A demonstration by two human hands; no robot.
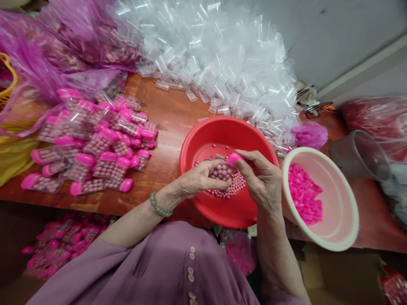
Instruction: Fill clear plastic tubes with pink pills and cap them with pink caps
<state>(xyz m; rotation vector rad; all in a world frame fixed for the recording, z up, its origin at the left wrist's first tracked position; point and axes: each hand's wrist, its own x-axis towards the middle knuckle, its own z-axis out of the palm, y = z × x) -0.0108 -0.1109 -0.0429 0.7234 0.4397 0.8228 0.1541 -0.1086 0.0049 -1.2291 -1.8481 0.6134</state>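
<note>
My left hand (203,180) is closed around a clear plastic container (221,173) full of pink beads. At the container's upper right end sits a bright pink cap (234,159), pinched between the thumb and fingers of my right hand (262,178). Whether the cap is fully seated I cannot tell. Both hands are over a red basin (225,212), where loose pink beads (237,184) lie on the bottom. Right of the basin, a white tub (340,203) holds many pink caps (303,195).
Capped bead-filled containers (104,163) are heaped at left, beside purple plastic bags (76,34). A large pile of empty clear containers (216,55) covers the table's back. A grey translucent bucket (359,154) stands at right. More filled containers (63,241) lie below the table's edge.
</note>
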